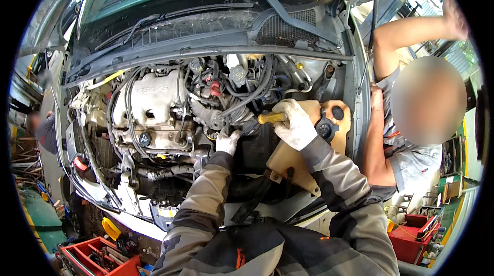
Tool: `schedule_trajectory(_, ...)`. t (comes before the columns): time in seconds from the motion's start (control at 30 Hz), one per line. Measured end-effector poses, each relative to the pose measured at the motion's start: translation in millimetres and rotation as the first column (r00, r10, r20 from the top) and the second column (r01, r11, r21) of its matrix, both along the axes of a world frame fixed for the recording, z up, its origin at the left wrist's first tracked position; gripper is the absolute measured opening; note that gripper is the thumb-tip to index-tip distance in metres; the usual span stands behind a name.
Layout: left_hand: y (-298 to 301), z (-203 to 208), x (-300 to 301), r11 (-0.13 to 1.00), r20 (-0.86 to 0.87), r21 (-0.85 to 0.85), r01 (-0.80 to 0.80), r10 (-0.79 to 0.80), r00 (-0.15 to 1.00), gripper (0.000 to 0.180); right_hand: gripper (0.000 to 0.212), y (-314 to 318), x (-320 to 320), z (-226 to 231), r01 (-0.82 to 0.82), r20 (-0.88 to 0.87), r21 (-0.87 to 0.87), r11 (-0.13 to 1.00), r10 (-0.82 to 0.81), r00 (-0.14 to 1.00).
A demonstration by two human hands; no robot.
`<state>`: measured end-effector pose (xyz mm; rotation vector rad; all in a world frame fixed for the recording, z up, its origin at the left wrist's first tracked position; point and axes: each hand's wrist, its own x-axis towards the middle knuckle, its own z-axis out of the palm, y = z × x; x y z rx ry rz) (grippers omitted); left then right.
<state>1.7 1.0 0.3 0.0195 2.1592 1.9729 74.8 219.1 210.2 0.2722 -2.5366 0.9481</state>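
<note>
Workshop surroundings are seen around a car with its hood raised, and the open engine bay (206, 106) fills the middle of the head view. The bay is bounded at the back by the cowl and wiper arms, and at the front by the car's front edge, over which the person's forearms are reached from below.

The right hand (294, 124), gloved in white, is closed around the yellow handle of a screwdriver (270, 117); the tool is pointed leftward toward a black ribbed hose (239, 115), and its tip is hidden among the hose and wiring. The left hand (227, 142), also gloved, is curled narrowly with its fingers pressed against parts just below the hose; whether anything is gripped cannot be told.

Little free room is left around the hands: the grey engine cover (152, 106) lies close on the left, and a tan coolant reservoir (319, 142) with a black cap sits just beside and under the right wrist. Cables and hoses are crowded behind.

Another person (406, 137) is leaned against the car's edge on the right side, one arm raised. Red tool trays (100, 255) are seen on the floor at lower left, and another red box at lower right.
</note>
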Motion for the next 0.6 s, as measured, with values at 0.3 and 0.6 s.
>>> schedule_trajectory(0.3, 27, -30, -19, 0.634, 0.61, 0.569, -0.523, 0.1, 0.786, 0.05, 0.03, 129, -57, 66, 0.121, 0.026, -0.939, 0.321, -0.287, 0.958)
schedule_trajectory(0.6, -44, -106, -61, 0.819, -0.195, -0.515, 0.252, -0.398, 0.897, 0.029, 0.031, 166, -156, 64, 0.485, 0.333, -0.713, 0.507, -0.365, 0.87)
